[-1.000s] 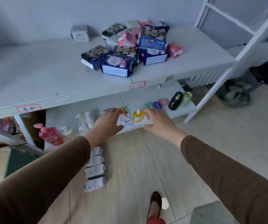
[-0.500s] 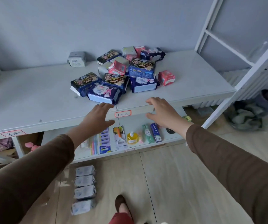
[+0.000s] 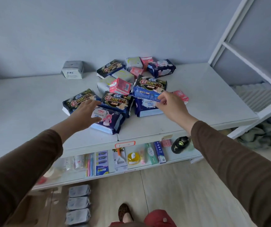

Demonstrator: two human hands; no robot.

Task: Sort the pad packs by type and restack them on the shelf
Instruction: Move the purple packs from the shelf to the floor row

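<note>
A jumbled pile of pad packs lies on the white upper shelf (image 3: 197, 102). It holds dark "420" packs (image 3: 79, 100), small pink packs (image 3: 120, 86), white-green packs (image 3: 123, 76) and navy floral packs (image 3: 161, 68). A grey pack (image 3: 72, 70) stands apart at the back left. My left hand (image 3: 85, 113) is open, fingers spread over a navy pack with a pink figure (image 3: 110, 120). My right hand (image 3: 170, 104) pinches the front right corner of the top dark 420 pack (image 3: 149, 87), which rests on a blue-white pack (image 3: 146, 108).
The lower shelf (image 3: 172, 159) carries toothpaste boxes, toothbrushes, a yellow bottle (image 3: 133, 158) and a black bottle (image 3: 179, 144). Several grey packs (image 3: 78, 202) lie in a row on the floor. A white frame (image 3: 246, 54) rises on the right. My foot (image 3: 125, 213) is below.
Both hands rose from the lower shelf's front up onto the pile on the upper shelf. The left now covers the front packs and the right has taken hold of the top pack's corner.
</note>
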